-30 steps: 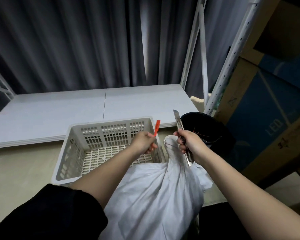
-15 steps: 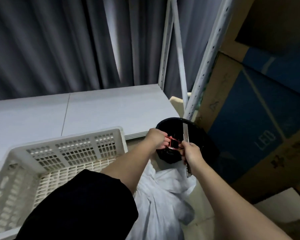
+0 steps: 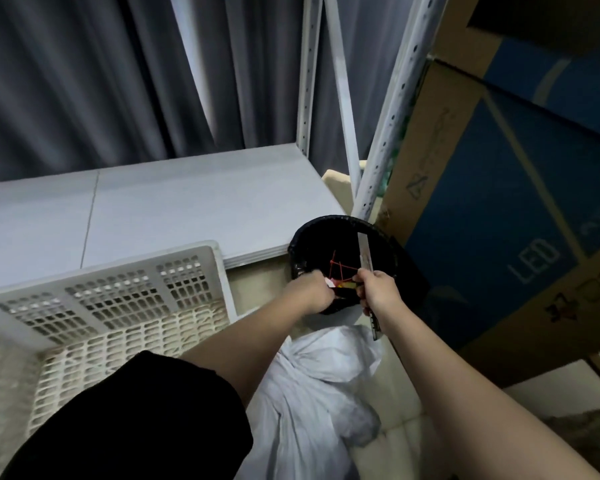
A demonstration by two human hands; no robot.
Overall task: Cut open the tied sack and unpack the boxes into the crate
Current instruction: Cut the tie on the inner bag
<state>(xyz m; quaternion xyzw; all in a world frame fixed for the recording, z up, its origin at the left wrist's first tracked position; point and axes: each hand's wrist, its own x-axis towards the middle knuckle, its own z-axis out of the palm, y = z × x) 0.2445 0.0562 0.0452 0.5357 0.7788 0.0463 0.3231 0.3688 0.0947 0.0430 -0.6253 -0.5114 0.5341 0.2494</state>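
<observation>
Now the left hand (image 3: 314, 292) pinches the cut red plastic tie (image 3: 340, 271) over the round black bin (image 3: 388, 244), mid-frame: let go squarely inside; right hand (image 3: 378, 289) grips the steel-bladed utility knife (image 3: 366, 261).

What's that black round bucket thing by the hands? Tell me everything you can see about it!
The black bin is a round, open-topped container that looks lined with a crinkly black bag around its rim. It stands upright on the pale floor, beside the white shelf post and the big cardboard box, just past the white crate. Thin red ties lie inside. The left hand reaches over its near edge, and the right hand holds a cutter above it.
</observation>
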